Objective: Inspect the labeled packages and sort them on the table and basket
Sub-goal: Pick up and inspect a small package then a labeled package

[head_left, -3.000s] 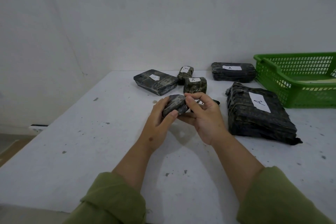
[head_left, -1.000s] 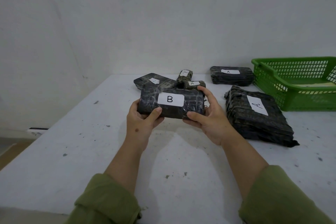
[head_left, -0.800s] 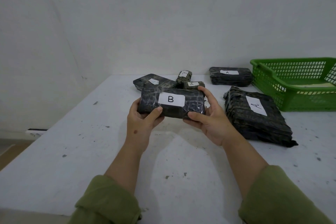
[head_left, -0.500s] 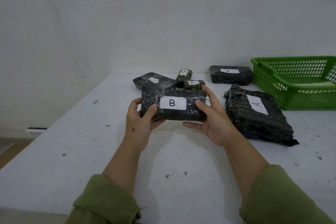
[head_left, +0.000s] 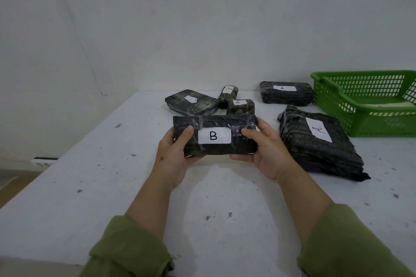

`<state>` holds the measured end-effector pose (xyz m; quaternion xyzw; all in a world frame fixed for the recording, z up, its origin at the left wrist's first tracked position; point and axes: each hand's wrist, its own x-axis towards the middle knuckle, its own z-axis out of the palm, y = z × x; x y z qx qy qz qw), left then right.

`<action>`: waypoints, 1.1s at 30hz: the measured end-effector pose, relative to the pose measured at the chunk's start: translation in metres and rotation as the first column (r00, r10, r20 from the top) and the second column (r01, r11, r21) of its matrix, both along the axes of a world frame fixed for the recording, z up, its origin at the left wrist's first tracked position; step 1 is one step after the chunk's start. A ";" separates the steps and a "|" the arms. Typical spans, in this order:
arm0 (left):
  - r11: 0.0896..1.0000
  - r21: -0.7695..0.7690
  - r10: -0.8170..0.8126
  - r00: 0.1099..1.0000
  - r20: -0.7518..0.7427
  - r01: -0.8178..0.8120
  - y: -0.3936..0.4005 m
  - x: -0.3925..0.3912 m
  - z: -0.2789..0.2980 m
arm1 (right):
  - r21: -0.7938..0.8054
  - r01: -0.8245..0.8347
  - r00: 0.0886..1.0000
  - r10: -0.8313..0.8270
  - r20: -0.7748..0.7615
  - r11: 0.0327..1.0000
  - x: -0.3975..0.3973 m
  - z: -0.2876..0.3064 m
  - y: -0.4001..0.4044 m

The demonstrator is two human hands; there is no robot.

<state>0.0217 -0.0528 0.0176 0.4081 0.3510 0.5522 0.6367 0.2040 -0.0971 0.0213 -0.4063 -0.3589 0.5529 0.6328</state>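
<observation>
I hold a black wrapped package with a white label "B" (head_left: 215, 135) above the table, its label turned up toward me. My left hand (head_left: 173, 155) grips its left end and my right hand (head_left: 264, 152) grips its right end, thumbs on top. A large black package labelled "A" (head_left: 315, 144) lies on the table to the right. A green basket (head_left: 369, 105) stands at the far right. Behind my hands lie a flat package (head_left: 191, 104), a small "A" package (head_left: 240, 107), a small roll-shaped package (head_left: 228, 94) and another "A" package (head_left: 286, 94).
The white table (head_left: 112, 186) is speckled with dark marks and runs to a left edge with floor beyond. A pale wall stands right behind the table. Something pale lies in the bottom of the basket.
Three seconds ago my hands were turning the package with its label hidden. Since then it has been turned label-up, and in the last second tilted more toward me and brought slightly nearer.
</observation>
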 end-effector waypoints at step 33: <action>0.772 0.635 0.311 0.856 -0.412 0.025 -0.003 0.024 -0.005 | 0.358 -0.080 0.883 -0.101 0.458 0.930 -0.028 0.017 -0.001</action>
